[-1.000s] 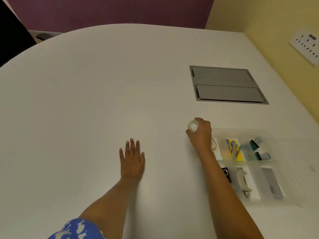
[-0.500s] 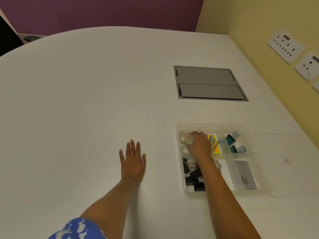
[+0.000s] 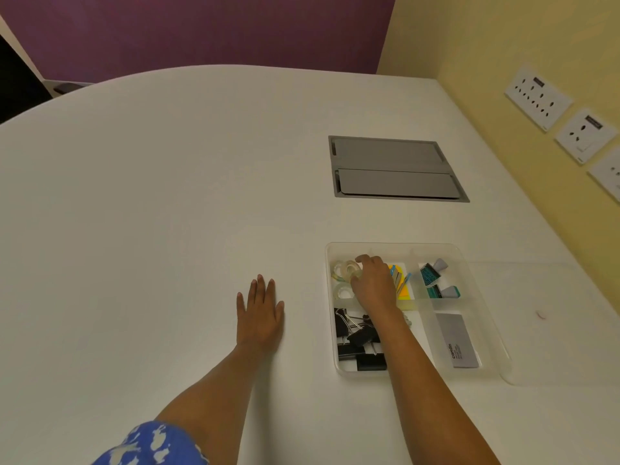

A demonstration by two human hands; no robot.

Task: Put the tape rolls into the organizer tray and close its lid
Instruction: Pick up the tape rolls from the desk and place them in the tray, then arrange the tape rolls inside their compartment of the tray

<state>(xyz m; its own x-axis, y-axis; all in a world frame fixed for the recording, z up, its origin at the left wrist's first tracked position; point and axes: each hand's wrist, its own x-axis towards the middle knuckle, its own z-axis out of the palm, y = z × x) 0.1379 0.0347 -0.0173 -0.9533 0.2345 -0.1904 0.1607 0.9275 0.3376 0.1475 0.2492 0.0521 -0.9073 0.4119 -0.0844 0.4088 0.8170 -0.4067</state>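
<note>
Now that your right hand has come across from the bare table, where it held a roll a second ago, it sits over the far-left compartment of the organizer tray, and the tape rolls lie inside that pocket. That suggests the loading step is all but done: no roll is left out on the table that you can see. Your fingers curl down onto the nearest roll, but whether they grip it or have just let it go, you cannot tell from this angle. Your left hand lies flat on the table, fingers together, holding nothing.

Look at the rolls: small, clear, glossy rings, at least three, crowded against each other and the tray's left wall. The lid, a clear sheet, lies open flat to the right of the tray. By the look of it, swinging that over comes next, once your hand is out.
</note>
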